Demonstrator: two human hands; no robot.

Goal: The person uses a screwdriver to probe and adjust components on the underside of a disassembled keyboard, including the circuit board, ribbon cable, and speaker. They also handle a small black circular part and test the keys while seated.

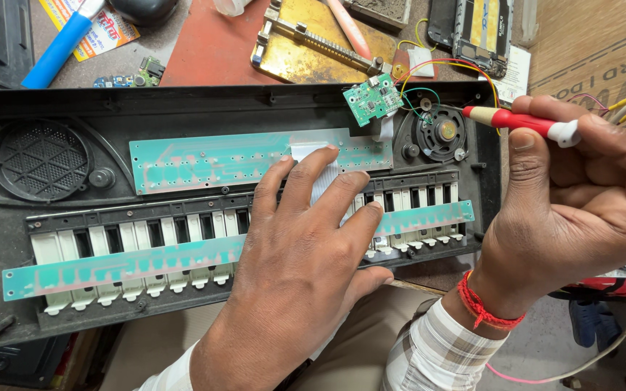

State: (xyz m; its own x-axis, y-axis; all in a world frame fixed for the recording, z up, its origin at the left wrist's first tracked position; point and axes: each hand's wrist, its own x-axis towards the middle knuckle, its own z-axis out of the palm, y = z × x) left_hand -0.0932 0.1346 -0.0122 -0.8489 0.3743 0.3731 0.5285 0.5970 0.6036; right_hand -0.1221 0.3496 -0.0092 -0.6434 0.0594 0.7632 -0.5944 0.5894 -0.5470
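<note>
Fingers spread, my left hand (306, 246) presses the pale green circuit board (255, 156) while my right hand (581, 195) grips a red-handled screwdriver (519, 122).

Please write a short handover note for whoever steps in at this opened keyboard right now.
Left hand: flat on the white ribbon cable and long green circuit board, holding nothing.
Right hand: gripping a red-handled screwdriver, tip near the small speaker.
Keyboard casing lies open, back cover off; small green board hangs loose on wires.
Boards remain unseated, casing unclosed.
</note>
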